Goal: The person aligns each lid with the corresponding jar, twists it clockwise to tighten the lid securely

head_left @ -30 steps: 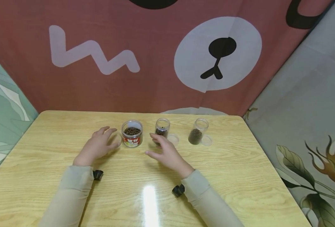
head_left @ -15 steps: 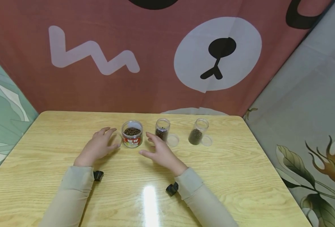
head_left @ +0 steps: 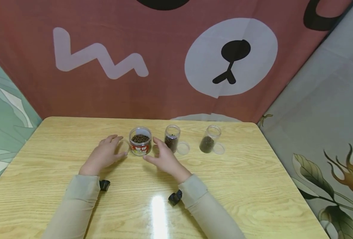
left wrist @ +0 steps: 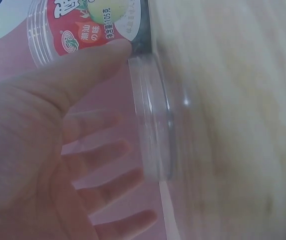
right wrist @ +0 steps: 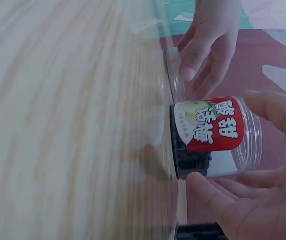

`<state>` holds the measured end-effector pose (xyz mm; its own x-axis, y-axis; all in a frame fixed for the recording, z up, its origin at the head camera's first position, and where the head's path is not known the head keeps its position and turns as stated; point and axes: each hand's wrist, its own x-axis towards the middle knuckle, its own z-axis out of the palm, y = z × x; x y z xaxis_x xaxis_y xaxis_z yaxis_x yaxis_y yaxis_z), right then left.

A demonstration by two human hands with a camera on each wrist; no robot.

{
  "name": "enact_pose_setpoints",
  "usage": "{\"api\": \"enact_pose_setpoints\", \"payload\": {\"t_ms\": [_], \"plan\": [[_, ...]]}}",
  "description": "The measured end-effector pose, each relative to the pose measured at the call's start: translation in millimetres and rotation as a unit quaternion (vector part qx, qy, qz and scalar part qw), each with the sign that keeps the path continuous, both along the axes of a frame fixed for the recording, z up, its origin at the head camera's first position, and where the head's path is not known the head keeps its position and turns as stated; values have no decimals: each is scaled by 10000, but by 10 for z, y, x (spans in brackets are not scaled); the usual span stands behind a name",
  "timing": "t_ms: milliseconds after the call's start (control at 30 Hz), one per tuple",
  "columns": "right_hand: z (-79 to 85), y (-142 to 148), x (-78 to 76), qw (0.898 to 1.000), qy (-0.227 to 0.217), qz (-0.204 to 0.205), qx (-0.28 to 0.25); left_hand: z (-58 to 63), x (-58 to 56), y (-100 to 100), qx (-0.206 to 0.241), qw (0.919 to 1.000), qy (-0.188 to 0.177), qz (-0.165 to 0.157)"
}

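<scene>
A clear wide jar with a red label, part filled with brown pellets, stands uncapped on the wooden table. Flat beside its left side lies a transparent lid. My left hand rests around that lid, fingers spread and gently bent, thumb near the jar's base. On the jar's other side, my right hand has its fingers and thumb apart, with the thumb tip close to the base in the right wrist view. Both hands flank the labelled jar.
Right of the labelled jar stands a narrow clear jar of dark grains, with a clear lid beside it. Further right is another narrow jar with its own lid. A brown printed cloth hangs behind the table.
My right hand has moved left, from in front of the middle jar to beside the labelled jar. My left hand stays by the lid.
</scene>
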<state>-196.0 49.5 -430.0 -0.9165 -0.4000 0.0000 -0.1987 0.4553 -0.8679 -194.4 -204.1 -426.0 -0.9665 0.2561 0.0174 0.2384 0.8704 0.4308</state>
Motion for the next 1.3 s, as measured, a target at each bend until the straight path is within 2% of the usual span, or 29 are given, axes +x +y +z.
{"api": "enact_pose_setpoints", "payload": {"t_ms": [367, 667, 1033, 1300], "plan": [[-40, -117, -63, 9997, -76, -239, -71, 8, 5, -1, 6, 9999, -78, -131], [-105, -200, -139, 9979, -209, -425, -438, 10, 5, -5, 26, 9998, -145, -95], [-175, -230, -190, 9956, -198, -484, -779, -31, 6, -8, -72, 9999, -76, -131], [-214, -233, -239, 9946, -250, -523, -858, 12, 34, 31, -27, 9999, -138, -31]]}}
